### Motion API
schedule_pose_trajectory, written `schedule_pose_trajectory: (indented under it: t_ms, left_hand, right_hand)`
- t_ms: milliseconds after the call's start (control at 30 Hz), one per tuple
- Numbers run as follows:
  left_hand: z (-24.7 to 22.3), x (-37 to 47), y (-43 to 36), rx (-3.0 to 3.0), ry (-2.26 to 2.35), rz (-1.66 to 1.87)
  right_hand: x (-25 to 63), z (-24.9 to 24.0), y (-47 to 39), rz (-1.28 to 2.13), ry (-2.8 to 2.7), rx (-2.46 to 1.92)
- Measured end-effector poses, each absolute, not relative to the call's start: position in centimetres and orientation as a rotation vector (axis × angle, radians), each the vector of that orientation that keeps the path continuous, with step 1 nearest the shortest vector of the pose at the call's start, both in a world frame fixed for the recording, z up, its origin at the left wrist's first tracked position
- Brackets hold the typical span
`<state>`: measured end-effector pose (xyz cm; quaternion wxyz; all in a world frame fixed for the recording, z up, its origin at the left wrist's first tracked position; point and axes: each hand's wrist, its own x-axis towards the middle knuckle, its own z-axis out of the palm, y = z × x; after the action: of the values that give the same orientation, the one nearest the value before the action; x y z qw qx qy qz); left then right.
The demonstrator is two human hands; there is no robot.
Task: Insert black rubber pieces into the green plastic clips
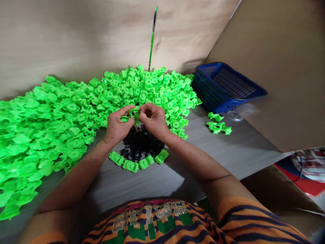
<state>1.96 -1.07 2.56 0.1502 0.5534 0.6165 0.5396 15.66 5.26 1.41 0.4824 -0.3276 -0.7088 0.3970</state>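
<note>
My left hand (118, 124) is closed on a bright green plastic toy car body (134, 118), held tilted above the table. A small black wheel axle (135, 112) shows against the car body, and my right hand (154, 118) pinches at its right end. The fingertips partly hide both pieces. Under my hands lies a heap of small black wheel axles (142, 142). Several green car bodies (130, 165) lie in a curved row on the near side of that heap.
A large pile of green car bodies (71, 108) spreads along the back and left. At the right stand a blue plastic basket (228, 83), a clear round plastic piece (235, 116) and a few loose green cars (218, 127). Wooden boards (279, 67) wall the grey table (198, 144).
</note>
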Motion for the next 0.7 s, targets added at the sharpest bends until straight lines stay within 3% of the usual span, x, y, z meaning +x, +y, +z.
schedule_pose_trajectory:
  t_ms: [700]
  left_hand:
    - [3.49,2.54,-1.42,1.120,1.623,1.536]
  right_hand:
    - [15.75,0.67,4.69,0.606,-1.872,-0.675]
